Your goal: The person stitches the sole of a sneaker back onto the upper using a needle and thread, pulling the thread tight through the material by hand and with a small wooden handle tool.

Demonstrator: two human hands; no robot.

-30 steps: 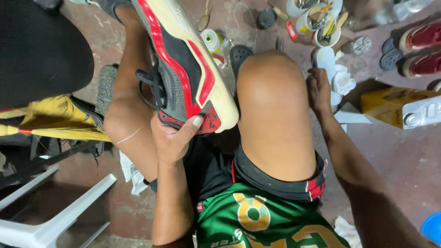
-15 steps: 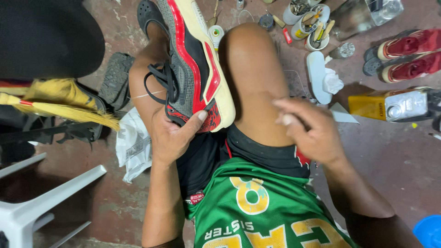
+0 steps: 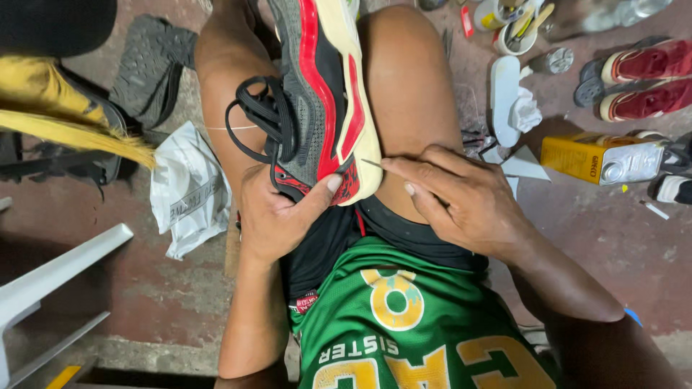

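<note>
A grey, red and black sneaker (image 3: 321, 108) with a cream sole and loose black laces lies between my knees, sole edge turned right. My left hand (image 3: 277, 212) grips its heel end, thumb pressed on the red heel. My right hand (image 3: 461, 198) pinches a thin needle (image 3: 371, 163) whose tip touches the sole edge near the heel. A thin pale thread (image 3: 231, 128) runs across my left thigh.
On the floor at right lie a yellow tin can (image 3: 602, 158), a pair of red shoes (image 3: 641, 79), a white insole (image 3: 504, 97) and cups of tools (image 3: 515, 32). At left are a white plastic bag (image 3: 187, 191), a dark sole (image 3: 151, 65) and a white plastic chair (image 3: 50, 288).
My right hand came back from the floor at the right and now holds the needle at the sneaker's sole edge. The left hand kept its grip on the heel.
</note>
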